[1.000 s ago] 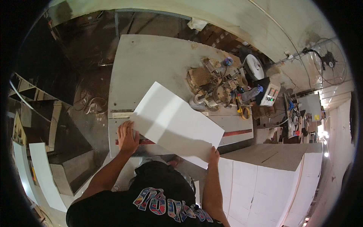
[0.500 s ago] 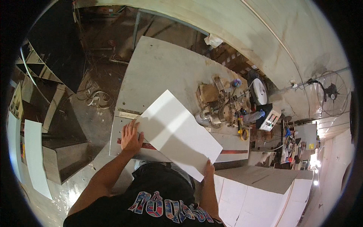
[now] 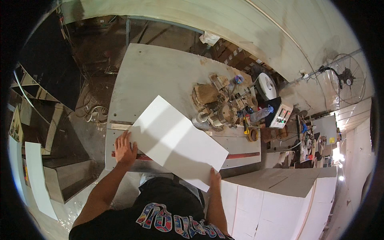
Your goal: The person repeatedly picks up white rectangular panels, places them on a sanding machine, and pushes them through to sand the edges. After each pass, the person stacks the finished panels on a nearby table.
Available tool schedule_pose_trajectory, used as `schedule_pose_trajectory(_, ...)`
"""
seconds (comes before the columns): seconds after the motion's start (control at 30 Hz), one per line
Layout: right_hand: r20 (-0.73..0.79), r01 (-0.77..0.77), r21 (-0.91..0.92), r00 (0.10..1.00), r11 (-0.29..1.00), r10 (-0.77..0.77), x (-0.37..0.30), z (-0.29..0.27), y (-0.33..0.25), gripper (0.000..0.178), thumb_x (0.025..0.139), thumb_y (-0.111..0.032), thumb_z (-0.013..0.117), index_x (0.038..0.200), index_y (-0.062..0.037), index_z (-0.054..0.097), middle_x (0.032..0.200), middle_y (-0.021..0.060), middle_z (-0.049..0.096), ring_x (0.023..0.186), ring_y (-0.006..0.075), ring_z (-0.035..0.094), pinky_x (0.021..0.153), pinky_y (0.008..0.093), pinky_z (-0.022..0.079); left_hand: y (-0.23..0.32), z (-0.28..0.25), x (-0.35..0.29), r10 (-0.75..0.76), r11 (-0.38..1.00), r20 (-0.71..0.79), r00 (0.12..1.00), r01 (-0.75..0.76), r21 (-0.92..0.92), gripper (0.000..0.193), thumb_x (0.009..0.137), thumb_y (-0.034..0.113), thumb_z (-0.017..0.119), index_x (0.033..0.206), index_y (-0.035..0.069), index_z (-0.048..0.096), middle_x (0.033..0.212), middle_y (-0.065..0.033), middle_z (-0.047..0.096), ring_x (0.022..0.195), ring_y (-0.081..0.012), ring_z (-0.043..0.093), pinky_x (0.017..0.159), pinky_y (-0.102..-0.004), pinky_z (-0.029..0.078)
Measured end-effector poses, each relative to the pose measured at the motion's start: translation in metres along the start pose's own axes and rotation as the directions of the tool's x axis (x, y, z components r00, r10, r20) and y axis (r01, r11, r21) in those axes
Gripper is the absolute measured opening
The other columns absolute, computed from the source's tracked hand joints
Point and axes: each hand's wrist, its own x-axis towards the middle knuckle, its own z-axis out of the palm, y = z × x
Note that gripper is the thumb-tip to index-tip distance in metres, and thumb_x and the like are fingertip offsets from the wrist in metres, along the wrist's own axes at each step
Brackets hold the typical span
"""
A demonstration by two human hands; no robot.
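Observation:
A white rectangular panel [image 3: 170, 134] is tilted across my front, over the near part of the grey work table [image 3: 148, 76]. Its long edge with a shallow notch faces away from me. My left hand [image 3: 125, 149] is at the panel's left end, fingers along the edge and thumb toward me. At the opposite end, my right hand [image 3: 215, 178] grips near the right corner, its thumb on the upper face. The fingers beneath the panel are hidden. A dusty machine [image 3: 224, 110] with a ribbed part stands on the table beyond the panel's right end.
Beside the machine are a roll of tape [image 3: 253, 135], a clear bottle [image 3: 260, 115] and a control box [image 3: 282, 113]. A stack of white panels [image 3: 248, 208] stands close on my right. Leaning white strips [image 3: 39, 176] and an open box [image 3: 74, 182] are at left.
My hands and the panel have shifted slightly left against the machine, and the panel has turned a little flatter across my front. Both hands keep their hold. The whole view has also shifted.

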Motion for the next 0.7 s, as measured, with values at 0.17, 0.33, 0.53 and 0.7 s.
schedule_pose_trajectory(0.17, 0.117, -0.357, 0.005, 0.928, 0.934, 0.354, 0.003, -0.016, 0.023, 0.068, 0.108, -0.049, 0.077, 0.14, 0.0098, 0.07, 0.123, 0.0172, 0.078, 0.104, 0.0273, 0.076, 0.089, 0.0448, 0.063, 0.014, 0.006, 0.0, -0.109, 0.994, -0.052, 0.993, 0.108, -0.036, 0.055, 0.102, 0.028, 0.071, 0.152, 0.009, 0.059, 0.16, -0.016, 0.057, 0.151, -0.0417, 0.048, 0.13, -0.0603, 0.032)
schedule_pose_trajectory(0.33, 0.238, -0.249, 0.228, 0.952, 0.941, 0.194, -0.003, -0.058, 0.039, 0.075, 0.106, -0.056, 0.077, 0.144, 0.0089, 0.068, 0.129, 0.0151, 0.077, 0.116, 0.0263, 0.072, 0.102, 0.0444, 0.059, 0.06, 0.035, -0.026, -0.311, 0.943, -0.168, 0.936, 0.325, 0.069, 0.051, 0.096, 0.032, 0.077, 0.144, 0.021, 0.067, 0.149, -0.011, 0.061, 0.144, -0.0411, 0.049, 0.124, -0.0616, 0.032)
schedule_pose_trajectory(0.53, 0.243, -0.211, 0.17, 0.956, 0.963, 0.166, 0.067, -0.169, 0.067, 0.054, 0.11, -0.047, 0.074, 0.139, -0.0014, 0.076, 0.125, 0.0089, 0.078, 0.111, 0.0234, 0.071, 0.098, 0.0432, 0.057, 0.153, 0.085, -0.099, -0.491, 0.848, -0.157, 0.857, 0.511, 0.141, 0.051, 0.094, 0.038, 0.081, 0.142, 0.027, 0.069, 0.148, -0.0103, 0.057, 0.144, -0.0432, 0.045, 0.121, -0.0658, 0.03)
schedule_pose_trajectory(0.7, 0.362, -0.116, 0.392, 0.932, 0.913, -0.037, 0.125, -0.269, 0.098, 0.047, 0.111, -0.044, 0.074, 0.134, -0.0028, 0.077, 0.124, 0.0066, 0.077, 0.112, 0.0208, 0.069, 0.101, 0.0398, 0.056, 0.254, 0.14, -0.138, -0.501, 0.857, -0.147, 0.853, 0.513, 0.058, 0.063, 0.09, 0.047, 0.087, 0.148, 0.03, 0.068, 0.148, -0.0132, 0.056, 0.142, -0.0437, 0.045, 0.12, -0.0654, 0.032)
